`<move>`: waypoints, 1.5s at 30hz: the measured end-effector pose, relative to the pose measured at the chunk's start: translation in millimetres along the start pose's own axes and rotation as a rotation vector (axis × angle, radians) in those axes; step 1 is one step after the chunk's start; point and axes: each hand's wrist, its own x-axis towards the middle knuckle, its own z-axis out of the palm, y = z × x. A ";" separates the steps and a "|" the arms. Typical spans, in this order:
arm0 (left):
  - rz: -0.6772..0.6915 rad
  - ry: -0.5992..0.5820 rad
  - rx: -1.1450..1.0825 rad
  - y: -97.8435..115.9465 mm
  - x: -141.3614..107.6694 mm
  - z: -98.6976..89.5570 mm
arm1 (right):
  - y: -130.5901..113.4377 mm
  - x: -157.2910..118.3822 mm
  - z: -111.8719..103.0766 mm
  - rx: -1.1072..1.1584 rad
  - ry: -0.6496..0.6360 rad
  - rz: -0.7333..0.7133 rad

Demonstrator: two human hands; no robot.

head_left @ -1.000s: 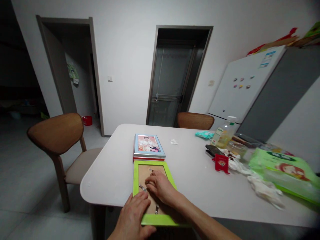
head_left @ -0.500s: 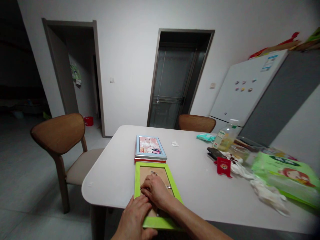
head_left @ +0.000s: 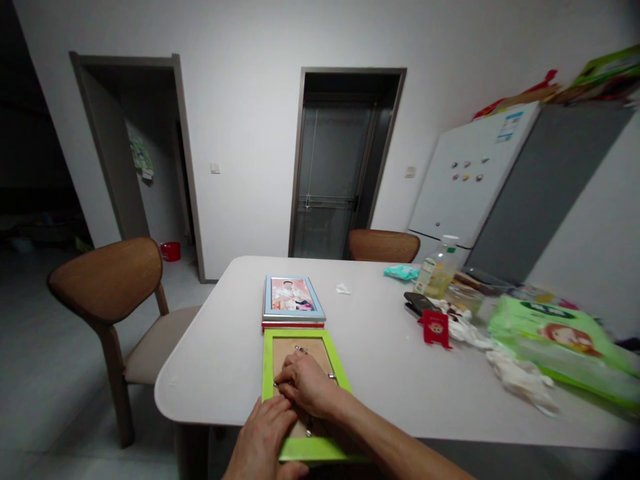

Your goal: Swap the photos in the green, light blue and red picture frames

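Note:
A green picture frame [head_left: 269, 360] lies back side up at the table's near edge, its brown backing board [head_left: 313, 347] showing with small metal clips. My left hand [head_left: 265, 433] grips the frame's lower left side, thumb at the near edge and fingers over the side. My right hand [head_left: 305, 383] is above the backing, its fingers pinched together at a small metal clip [head_left: 276, 384] by the left inner edge. Just beyond, a blue frame with a photo [head_left: 293, 295] rests on a red one [head_left: 290, 326].
On the white table [head_left: 370, 360] are a tissue scrap [head_left: 343, 289], a bottle [head_left: 437, 270], a black phone [head_left: 419, 303], a red card-like item [head_left: 436, 329], crumpled tissues [head_left: 520, 380] and a green pack [head_left: 565, 340]. A wooden chair [head_left: 110, 280] stands at the left, another [head_left: 384, 246] behind.
The view has shifted slightly, so the scene sits further left. Both hands keep nearly the same places on the green frame, the right fingers still at its left inner edge.

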 end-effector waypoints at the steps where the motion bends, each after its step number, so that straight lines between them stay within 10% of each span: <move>1: 0.004 0.001 -0.005 -0.1 0.1 -0.2 | 0.1 -1.0 0.0 0.015 0.010 0.007; 31: -0.053 -0.034 0.037 -0.6 -2.9 0.7 | 6.4 -25.2 -10.6 0.247 0.117 0.137; 45: -0.044 -0.061 0.084 1.9 -3.6 -1.5 | 1.0 -59.4 -38.9 0.299 -0.205 0.128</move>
